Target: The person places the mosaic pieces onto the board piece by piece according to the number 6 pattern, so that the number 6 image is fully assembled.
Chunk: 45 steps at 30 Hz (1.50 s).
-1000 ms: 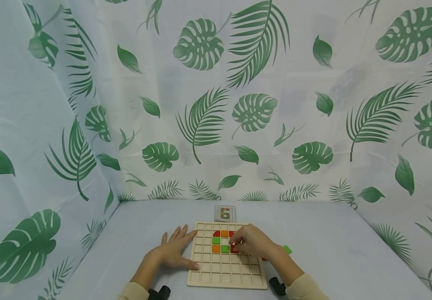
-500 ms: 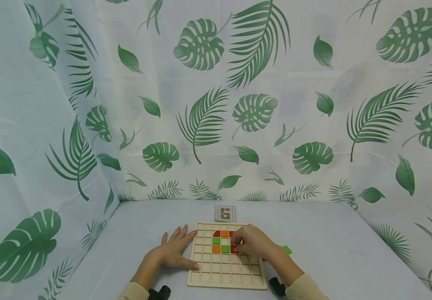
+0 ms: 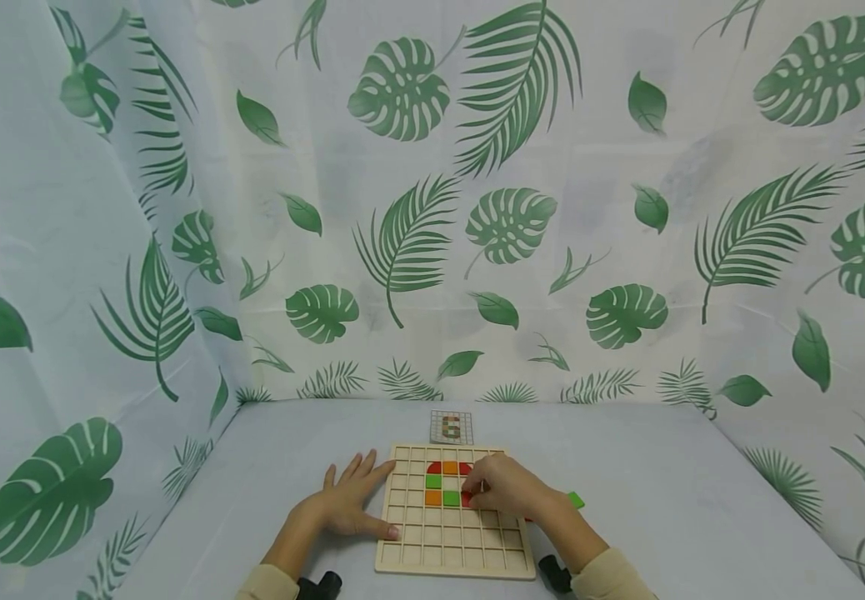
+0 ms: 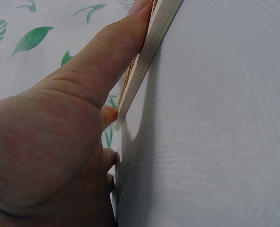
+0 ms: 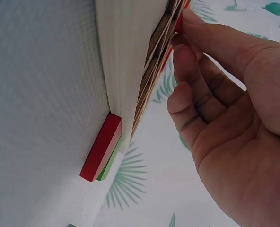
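Observation:
A wooden grid board [image 3: 455,560] lies on the table with red, orange and green tiles in its upper cells. My left hand [image 3: 350,500] is spread at its left side, thumb [image 4: 116,47] on the board's edge. My right hand [image 3: 511,483] is over the right part of the board, and its thumb and fingers pinch a red tile [image 5: 179,23] at the surface. That tile's lower left part shows beside a green tile [image 3: 451,498]; the fingers hide the rest. A rounded red tile [image 3: 434,467] and an orange tile [image 3: 450,467] sit in the top row.
A small card [image 3: 451,427] with a coloured figure on a grid lies behind the board. Right of the board, a loose red piece [image 5: 101,149] and a green tile [image 3: 576,499] lie on the table, partly behind the right forearm in the head view.
My right hand has shifted very slightly right and down, so more of the top row's right red tile shows. The left hand and the board stay where they were.

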Each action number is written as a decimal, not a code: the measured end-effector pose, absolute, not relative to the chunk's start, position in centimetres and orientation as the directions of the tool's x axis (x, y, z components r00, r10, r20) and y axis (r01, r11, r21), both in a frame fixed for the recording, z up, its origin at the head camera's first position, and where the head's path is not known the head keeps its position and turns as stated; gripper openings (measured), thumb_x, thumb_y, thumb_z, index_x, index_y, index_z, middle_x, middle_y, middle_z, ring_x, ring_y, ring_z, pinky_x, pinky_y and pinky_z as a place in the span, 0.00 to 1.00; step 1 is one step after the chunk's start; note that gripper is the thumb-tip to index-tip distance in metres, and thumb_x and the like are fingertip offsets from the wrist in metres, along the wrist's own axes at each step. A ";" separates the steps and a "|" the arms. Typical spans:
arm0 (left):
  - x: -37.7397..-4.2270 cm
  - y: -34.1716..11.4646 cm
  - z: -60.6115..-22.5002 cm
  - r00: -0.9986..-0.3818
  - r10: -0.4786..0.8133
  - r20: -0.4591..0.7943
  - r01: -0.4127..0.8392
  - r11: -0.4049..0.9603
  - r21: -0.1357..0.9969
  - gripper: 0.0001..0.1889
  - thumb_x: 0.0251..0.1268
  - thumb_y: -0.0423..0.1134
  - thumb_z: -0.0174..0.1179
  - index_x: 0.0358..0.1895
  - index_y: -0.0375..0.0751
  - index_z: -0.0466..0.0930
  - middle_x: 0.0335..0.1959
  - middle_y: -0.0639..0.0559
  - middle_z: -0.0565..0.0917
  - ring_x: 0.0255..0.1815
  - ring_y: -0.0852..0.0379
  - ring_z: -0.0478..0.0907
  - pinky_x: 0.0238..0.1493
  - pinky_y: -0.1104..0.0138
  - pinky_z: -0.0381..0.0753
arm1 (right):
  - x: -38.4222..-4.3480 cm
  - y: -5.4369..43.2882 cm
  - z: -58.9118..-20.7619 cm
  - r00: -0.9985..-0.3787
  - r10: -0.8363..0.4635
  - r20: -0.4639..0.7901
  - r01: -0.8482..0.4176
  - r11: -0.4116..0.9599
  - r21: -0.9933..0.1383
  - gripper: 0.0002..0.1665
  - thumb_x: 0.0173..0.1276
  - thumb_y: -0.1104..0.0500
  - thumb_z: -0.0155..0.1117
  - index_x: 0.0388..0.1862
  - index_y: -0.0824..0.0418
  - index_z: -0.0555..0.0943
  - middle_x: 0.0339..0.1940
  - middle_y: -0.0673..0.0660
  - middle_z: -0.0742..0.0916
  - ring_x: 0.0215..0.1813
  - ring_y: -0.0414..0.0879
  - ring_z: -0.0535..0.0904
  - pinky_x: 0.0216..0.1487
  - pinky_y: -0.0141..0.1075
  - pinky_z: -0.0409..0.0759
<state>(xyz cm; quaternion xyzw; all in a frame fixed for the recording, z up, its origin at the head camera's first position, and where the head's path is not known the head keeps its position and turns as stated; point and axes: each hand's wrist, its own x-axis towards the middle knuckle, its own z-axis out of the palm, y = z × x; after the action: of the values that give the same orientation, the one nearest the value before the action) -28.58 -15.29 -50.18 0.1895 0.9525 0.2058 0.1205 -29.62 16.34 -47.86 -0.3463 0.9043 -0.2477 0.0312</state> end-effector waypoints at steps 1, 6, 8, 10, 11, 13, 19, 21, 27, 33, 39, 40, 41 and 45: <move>-28.6 -15.3 -50.2 -0.899 0.410 -0.152 0.311 0.844 0.437 0.61 0.47 0.76 0.71 0.84 0.54 0.56 0.87 0.38 0.49 0.87 0.34 0.41 0.77 0.25 0.34 | -29.6 16.3 -47.8 -0.758 -0.642 0.114 -0.611 0.638 -0.468 0.09 0.62 0.64 0.79 0.41 0.59 0.93 0.36 0.47 0.92 0.33 0.31 0.76 0.35 0.28 0.78; -28.5 -15.2 -50.1 -0.900 0.409 -0.151 0.311 0.845 0.435 0.61 0.47 0.76 0.71 0.84 0.54 0.56 0.87 0.38 0.49 0.87 0.34 0.42 0.77 0.25 0.34 | -29.5 16.2 -47.8 -0.763 -0.639 0.093 -0.600 0.649 -0.468 0.09 0.63 0.65 0.77 0.43 0.60 0.93 0.38 0.48 0.91 0.34 0.32 0.76 0.36 0.29 0.79; -28.5 -15.2 -50.1 -0.900 0.409 -0.151 0.311 0.845 0.436 0.61 0.47 0.76 0.71 0.84 0.54 0.56 0.87 0.38 0.49 0.87 0.34 0.42 0.77 0.25 0.34 | -29.5 16.2 -47.8 -0.764 -0.639 0.087 -0.600 0.654 -0.462 0.10 0.63 0.64 0.77 0.44 0.60 0.93 0.39 0.48 0.91 0.35 0.32 0.76 0.36 0.29 0.79; -28.5 -15.2 -50.1 -0.900 0.409 -0.152 0.310 0.845 0.436 0.61 0.47 0.76 0.71 0.84 0.54 0.56 0.87 0.38 0.49 0.87 0.34 0.42 0.77 0.25 0.34 | -29.4 16.2 -47.8 -0.764 -0.639 0.085 -0.601 0.657 -0.456 0.10 0.64 0.64 0.77 0.44 0.61 0.93 0.38 0.48 0.90 0.36 0.32 0.76 0.36 0.28 0.79; -28.5 -15.2 -50.1 -0.900 0.408 -0.153 0.309 0.845 0.437 0.61 0.47 0.76 0.71 0.84 0.54 0.56 0.87 0.38 0.49 0.87 0.34 0.42 0.77 0.25 0.34 | -29.4 16.2 -47.8 -0.763 -0.640 0.087 -0.603 0.657 -0.453 0.10 0.64 0.63 0.76 0.44 0.61 0.93 0.38 0.49 0.90 0.35 0.32 0.76 0.36 0.28 0.79; -28.5 -15.2 -50.2 -0.900 0.407 -0.155 0.306 0.845 0.439 0.61 0.47 0.76 0.72 0.84 0.54 0.57 0.87 0.38 0.49 0.87 0.34 0.41 0.77 0.26 0.34 | -29.3 16.3 -47.7 -0.757 -0.647 0.097 -0.613 0.651 -0.447 0.09 0.64 0.63 0.76 0.44 0.62 0.93 0.37 0.49 0.89 0.35 0.31 0.76 0.35 0.28 0.79; -28.6 -15.2 -50.2 -0.901 0.404 -0.157 0.303 0.847 0.437 0.61 0.46 0.76 0.72 0.83 0.54 0.57 0.87 0.39 0.49 0.87 0.34 0.41 0.77 0.26 0.34 | -29.3 16.4 -47.5 -0.744 -0.661 0.103 -0.626 0.633 -0.456 0.10 0.66 0.61 0.76 0.45 0.61 0.93 0.35 0.48 0.89 0.34 0.31 0.75 0.35 0.28 0.78; -28.6 -15.2 -50.3 -0.903 0.401 -0.157 0.301 0.849 0.435 0.61 0.46 0.76 0.72 0.83 0.54 0.57 0.87 0.39 0.49 0.87 0.34 0.42 0.77 0.26 0.34 | -29.4 16.5 -47.4 -0.750 -0.653 0.105 -0.620 0.638 -0.457 0.10 0.68 0.59 0.75 0.46 0.61 0.93 0.36 0.47 0.89 0.34 0.31 0.76 0.36 0.28 0.78; -28.7 -15.2 -50.4 -0.906 0.392 -0.159 0.293 0.853 0.431 0.61 0.46 0.76 0.72 0.83 0.55 0.57 0.87 0.39 0.49 0.87 0.34 0.42 0.77 0.26 0.34 | -29.7 17.3 -47.2 -0.797 -0.596 0.102 -0.565 0.675 -0.474 0.14 0.69 0.56 0.74 0.51 0.58 0.92 0.39 0.45 0.90 0.35 0.34 0.77 0.35 0.30 0.79; -28.7 -15.1 -50.4 -0.907 0.389 -0.159 0.292 0.856 0.427 0.62 0.45 0.77 0.72 0.83 0.55 0.57 0.87 0.39 0.49 0.87 0.34 0.41 0.78 0.26 0.34 | -29.7 19.0 -46.4 -0.810 -0.579 0.097 -0.544 0.679 -0.492 0.18 0.69 0.58 0.74 0.56 0.61 0.89 0.47 0.52 0.90 0.40 0.38 0.82 0.39 0.32 0.83; -28.9 -15.1 -50.4 -0.906 0.389 -0.164 0.291 0.857 0.426 0.62 0.45 0.77 0.71 0.83 0.55 0.57 0.87 0.39 0.49 0.87 0.35 0.41 0.78 0.26 0.34 | -29.6 20.9 -45.5 -0.838 -0.537 0.098 -0.503 0.690 -0.521 0.18 0.70 0.59 0.73 0.57 0.62 0.88 0.47 0.55 0.90 0.41 0.42 0.81 0.37 0.31 0.81; -28.9 -15.1 -50.4 -0.906 0.390 -0.163 0.292 0.857 0.425 0.62 0.45 0.77 0.71 0.83 0.55 0.57 0.87 0.39 0.49 0.87 0.35 0.41 0.78 0.26 0.34 | -29.6 21.1 -45.4 -0.846 -0.525 0.095 -0.491 0.696 -0.524 0.18 0.69 0.59 0.74 0.57 0.62 0.88 0.47 0.55 0.90 0.41 0.42 0.81 0.36 0.31 0.80; -28.9 -15.1 -50.4 -0.906 0.390 -0.164 0.292 0.857 0.425 0.62 0.45 0.77 0.71 0.83 0.55 0.57 0.87 0.39 0.49 0.87 0.35 0.41 0.78 0.26 0.34 | -29.6 21.3 -45.4 -0.856 -0.510 0.089 -0.474 0.703 -0.530 0.18 0.69 0.59 0.74 0.57 0.62 0.88 0.46 0.55 0.90 0.40 0.42 0.80 0.35 0.31 0.80; -28.8 -15.2 -50.3 -0.905 0.392 -0.163 0.294 0.855 0.428 0.62 0.45 0.77 0.71 0.83 0.55 0.57 0.87 0.39 0.49 0.87 0.35 0.41 0.78 0.26 0.34 | -29.6 22.0 -45.1 -0.878 -0.472 0.076 -0.430 0.711 -0.557 0.19 0.68 0.60 0.75 0.56 0.63 0.88 0.47 0.55 0.90 0.40 0.43 0.80 0.34 0.31 0.79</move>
<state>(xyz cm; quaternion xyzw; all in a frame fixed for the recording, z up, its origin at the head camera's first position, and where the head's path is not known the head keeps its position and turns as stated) -28.84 -15.16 -50.32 0.1796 0.9551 0.2008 0.1231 -29.58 22.00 -45.08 -0.2441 0.9242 -0.2917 0.0357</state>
